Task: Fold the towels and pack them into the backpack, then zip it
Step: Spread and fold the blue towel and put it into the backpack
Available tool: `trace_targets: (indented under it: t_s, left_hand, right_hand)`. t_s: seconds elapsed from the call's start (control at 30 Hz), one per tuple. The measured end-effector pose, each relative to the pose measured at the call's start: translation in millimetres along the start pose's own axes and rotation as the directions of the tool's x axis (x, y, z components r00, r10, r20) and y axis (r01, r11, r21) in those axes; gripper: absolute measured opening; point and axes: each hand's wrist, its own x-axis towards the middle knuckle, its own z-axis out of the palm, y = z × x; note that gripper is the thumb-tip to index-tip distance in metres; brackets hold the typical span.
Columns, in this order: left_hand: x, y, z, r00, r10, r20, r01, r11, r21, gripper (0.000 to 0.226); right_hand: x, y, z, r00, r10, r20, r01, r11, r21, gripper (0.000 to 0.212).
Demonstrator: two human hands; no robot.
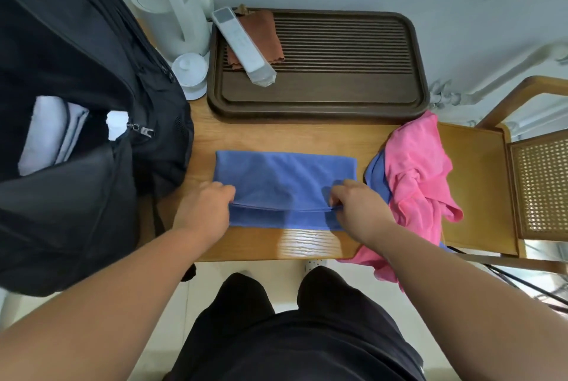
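A blue towel [282,177] lies flat on the wooden table [307,134], partly folded over on itself. My left hand [206,208] pinches the folded edge at its left end. My right hand [356,205] pinches the same edge at its right end. A crumpled pink towel [418,174] lies to the right, hanging over the table's front edge, with another blue towel [376,171] peeking out beneath it. The black backpack [70,103] stands open at the left with pale folded towels [52,131] inside; its zipper pull [143,130] hangs at the opening.
A dark wooden tea tray [322,103] sits at the back with a brown cloth [261,36] and a white remote [242,45] on it. A white kettle [169,8] and lidded cup [190,73] stand behind the backpack. A cane chair [534,183] is at the right.
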Motion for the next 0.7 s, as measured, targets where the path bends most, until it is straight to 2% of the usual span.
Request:
trace_targets:
  t_s: [0.13,0.3,0.4,0.5,0.57,0.7]
  left_hand:
    - [-11.1,1.6,-11.0,0.971,0.16,-0.179,-0.131,0.978,0.163,0.024]
    - [-24.5,0.3,-7.9,0.964,0.229,-0.134,-0.194,0.953,0.233,0.03]
    - [-32.2,3.6,-1.6,0.98,0.2,-0.011,-0.192,0.954,0.231,0.019]
    - [-37.6,3.0,5.4,0.985,0.123,0.12,-0.145,0.971,0.192,0.01]
    - [-40.0,2.9,7.9,0.99,0.105,0.098,-0.118,0.984,0.135,0.009]
    - [-35.8,4.9,7.6,1.0,0.009,0.008,-0.009,1.0,-0.009,0.025]
  right_hand:
    - [-16.2,-1.6,11.0,0.977,-0.059,-0.203,0.041,0.995,-0.089,0.028]
    - [-30.8,-9.7,20.2,0.981,-0.1,-0.166,0.061,0.973,-0.225,0.03]
    - [-34.5,-13.8,24.3,0.995,-0.026,-0.1,-0.005,0.955,-0.295,0.025]
    - [-37.9,-15.6,27.2,0.993,0.12,-0.011,-0.118,0.954,-0.276,0.027]
    - [-39.9,-12.5,28.7,0.983,0.185,0.013,-0.176,0.952,-0.252,0.028]
    - [-38.0,-7.4,31.6,0.984,0.179,-0.028,-0.18,0.956,-0.232,0.019]
